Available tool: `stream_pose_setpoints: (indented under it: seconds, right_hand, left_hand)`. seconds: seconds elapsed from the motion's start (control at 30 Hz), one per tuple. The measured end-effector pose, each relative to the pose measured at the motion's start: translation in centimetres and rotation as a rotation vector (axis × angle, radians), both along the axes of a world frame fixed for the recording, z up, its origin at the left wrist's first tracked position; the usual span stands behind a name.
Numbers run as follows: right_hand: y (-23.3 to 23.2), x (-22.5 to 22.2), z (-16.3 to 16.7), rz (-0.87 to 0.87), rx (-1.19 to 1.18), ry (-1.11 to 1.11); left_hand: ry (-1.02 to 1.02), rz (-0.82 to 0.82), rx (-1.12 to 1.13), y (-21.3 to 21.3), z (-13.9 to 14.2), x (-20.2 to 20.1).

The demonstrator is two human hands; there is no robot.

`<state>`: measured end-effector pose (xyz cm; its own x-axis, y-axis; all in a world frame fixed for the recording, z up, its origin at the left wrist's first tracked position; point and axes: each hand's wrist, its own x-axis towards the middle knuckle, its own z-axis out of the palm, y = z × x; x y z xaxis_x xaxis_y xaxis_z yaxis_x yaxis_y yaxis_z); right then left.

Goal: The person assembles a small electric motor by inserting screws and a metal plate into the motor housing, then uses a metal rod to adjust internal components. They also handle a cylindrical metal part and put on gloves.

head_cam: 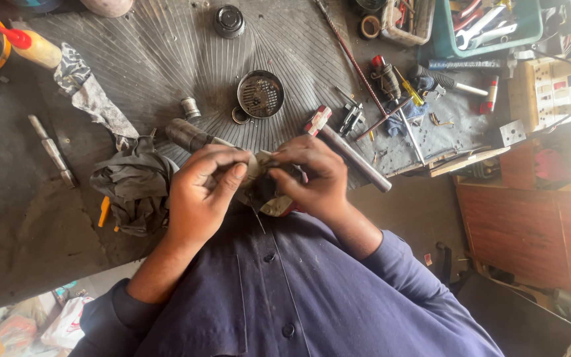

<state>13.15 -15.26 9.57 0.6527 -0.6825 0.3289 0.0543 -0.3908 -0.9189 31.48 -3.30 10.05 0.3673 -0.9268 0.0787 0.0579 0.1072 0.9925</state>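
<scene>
My left hand (203,192) and my right hand (312,175) meet close in front of my chest, both gripping one small metal part (262,192) with a pale, worn surface and a red edge. The fingers of both hands cover most of it, so its shape is unclear. A dark handle with a metal shaft (190,135) lies just beyond my left hand. A long steel tube (355,158) runs out from behind my right hand toward the bench's edge.
A dark ribbed mat (166,53) covers the workbench. On it are a round slotted metal cup (260,94), a grey rag (137,185), a glue bottle with red nozzle (31,45), screwdrivers (391,82) and a green tray of spanners (490,26). A wooden cabinet (530,231) stands right.
</scene>
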Motion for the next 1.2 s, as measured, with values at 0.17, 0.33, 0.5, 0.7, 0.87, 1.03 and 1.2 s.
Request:
stream_pose_setpoints:
  seconds: [0.17,0.33,0.5,0.7,0.87,1.03,1.2]
  right_hand:
    - [-1.3,-2.2,-1.5,-0.198,0.531,-0.164]
    - [-3.4,-4.3,-3.3,-0.290,1.122,-0.388]
    - [-2.7,-4.7,-2.4,-0.140,0.939,-0.112]
    - [-1.1,-3.4,2.5,0.097,-0.304,0.414]
    - [-1.9,-1.3,3.3,0.090,-0.282,0.530]
    - [-2.3,0.4,0.8,-0.041,0.082,0.446]
    - [-2.3,1.0,-1.7,-0.128,0.052,0.231]
  left_hand:
    - [-0.402,-0.083,-0.215,1.8,-0.1,1.1]
    - [-0.675,-0.208,-0.347,1.7,-0.2,1.7]
    - [-0.889,-0.200,-0.414,0.3,0.6,1.8]
    - [-0.871,-0.284,-0.360,-1.1,3.6,3.3]
    - [-0.920,-0.256,-0.362,-4.7,4.9,3.8]
    - [-0.829,-0.051,-0.323,-5.3,3.9,2.6]
    - [-0.362,0.195,-0.225,-1.6,3.1,1.4]
